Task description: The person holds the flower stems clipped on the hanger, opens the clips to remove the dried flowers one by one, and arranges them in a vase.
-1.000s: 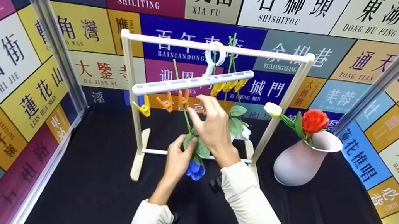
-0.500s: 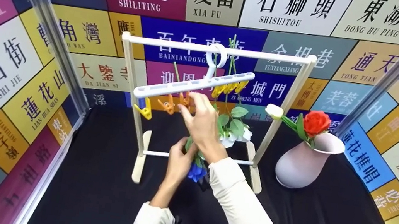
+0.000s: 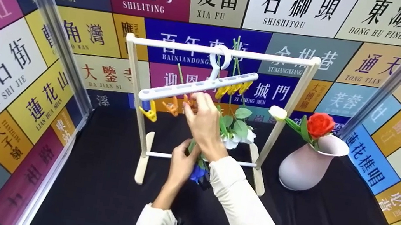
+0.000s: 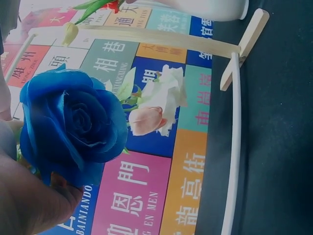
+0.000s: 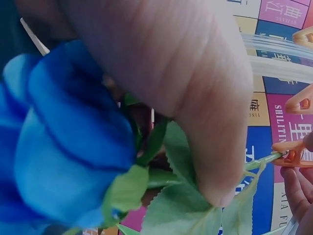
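A blue rose hangs head down, its green stem running up to the white clip hanger. My left hand holds this stem among the leaves, just above the bloom. At the hanger, my right hand pinches an orange clothespin; in the right wrist view the stem's end part passes into its jaws. My left thumb and the rose leaves fill much of that view. A second orange clothespin and a yellow clothespin dangle further left.
The hanger hooks over a wooden rack, tilted lower at left. White flowers and a pink tulip hang at its right from yellow clips. A pinkish vase with a red rose and white tulip stands right.
My right hand has moved left from beside the orange clothespin and now pinches it. My left hand stays on the rose's stem, almost still.
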`<state>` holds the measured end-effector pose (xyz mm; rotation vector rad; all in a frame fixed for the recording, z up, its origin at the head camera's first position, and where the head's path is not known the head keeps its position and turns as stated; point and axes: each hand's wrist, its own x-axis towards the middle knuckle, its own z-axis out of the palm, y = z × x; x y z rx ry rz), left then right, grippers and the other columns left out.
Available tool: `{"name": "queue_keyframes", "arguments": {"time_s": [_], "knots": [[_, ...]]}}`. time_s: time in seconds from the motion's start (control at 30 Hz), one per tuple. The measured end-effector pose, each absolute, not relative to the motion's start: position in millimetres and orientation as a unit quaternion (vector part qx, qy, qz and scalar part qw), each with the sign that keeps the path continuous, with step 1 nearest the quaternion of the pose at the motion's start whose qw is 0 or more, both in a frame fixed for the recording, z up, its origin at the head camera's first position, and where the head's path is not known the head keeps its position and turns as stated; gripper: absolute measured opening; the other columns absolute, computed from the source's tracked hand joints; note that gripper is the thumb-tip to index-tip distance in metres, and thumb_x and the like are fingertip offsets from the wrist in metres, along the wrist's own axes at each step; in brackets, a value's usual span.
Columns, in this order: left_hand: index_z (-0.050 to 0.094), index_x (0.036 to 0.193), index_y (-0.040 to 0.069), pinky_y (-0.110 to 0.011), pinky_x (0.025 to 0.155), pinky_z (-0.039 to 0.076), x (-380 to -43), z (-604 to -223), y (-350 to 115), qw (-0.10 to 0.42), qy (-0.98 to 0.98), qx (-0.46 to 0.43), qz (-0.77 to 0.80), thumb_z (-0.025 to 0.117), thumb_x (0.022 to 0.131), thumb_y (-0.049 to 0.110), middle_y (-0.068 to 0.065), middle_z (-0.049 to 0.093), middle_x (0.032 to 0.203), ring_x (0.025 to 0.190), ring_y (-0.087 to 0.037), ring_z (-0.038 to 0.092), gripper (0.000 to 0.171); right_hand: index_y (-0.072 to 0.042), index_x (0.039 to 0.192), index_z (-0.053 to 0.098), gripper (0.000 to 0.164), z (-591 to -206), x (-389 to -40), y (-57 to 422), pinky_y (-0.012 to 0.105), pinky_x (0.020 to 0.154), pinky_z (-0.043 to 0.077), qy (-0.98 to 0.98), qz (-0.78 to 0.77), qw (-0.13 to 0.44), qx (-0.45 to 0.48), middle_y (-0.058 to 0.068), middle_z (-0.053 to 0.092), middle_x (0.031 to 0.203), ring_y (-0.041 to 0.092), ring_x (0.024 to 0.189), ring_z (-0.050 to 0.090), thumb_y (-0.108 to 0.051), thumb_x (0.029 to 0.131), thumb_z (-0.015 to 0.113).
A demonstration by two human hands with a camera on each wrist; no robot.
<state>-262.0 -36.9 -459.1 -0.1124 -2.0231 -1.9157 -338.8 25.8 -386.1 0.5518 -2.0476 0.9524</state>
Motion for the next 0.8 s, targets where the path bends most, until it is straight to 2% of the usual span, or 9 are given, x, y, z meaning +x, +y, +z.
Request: {"name": "queue_keyframes", "arguments": {"time_s": [0.2,0.57,0.8], "knots": [[0.07,0.095,-0.001,-0.021,0.057,0.041,-261.8,-459.5,-36.8,0.175,-0.716,-0.044,-0.674,0.064,0.093,0.006,0.003,0.055,0.068,0.059,-0.005,0.05,0.01,-0.006,0.089,0.062,0.011,-384.3,-337.9,23.9,0.028,0.064,0.051,-0.805,0.381,0.395,0.224,0.007,0.061,0.085,0.017,0.07,0.061,-0.009,0.086,0.072],[0.07,0.099,-0.003,-0.022,0.064,0.046,-263.8,-462.8,-37.8,0.162,-0.71,-0.053,-0.683,0.064,0.092,0.006,-0.002,0.063,0.078,0.068,-0.007,0.055,0.012,-0.005,0.083,0.054,0.018,-382.5,-341.7,25.1,0.027,0.063,0.048,-0.798,0.408,0.384,0.223,0.007,0.058,0.083,0.017,0.07,0.056,-0.004,0.083,0.072],[0.07,0.096,-0.004,-0.019,0.055,0.041,-260.6,-467.8,-36.9,0.155,-0.717,-0.042,-0.678,0.063,0.093,0.005,-0.002,0.058,0.07,0.059,-0.007,0.05,0.012,-0.006,0.084,0.052,0.021,-383.6,-341.9,24.7,0.029,0.063,0.047,-0.801,0.41,0.376,0.218,0.005,0.055,0.082,0.019,0.07,0.055,-0.006,0.083,0.073]]}}
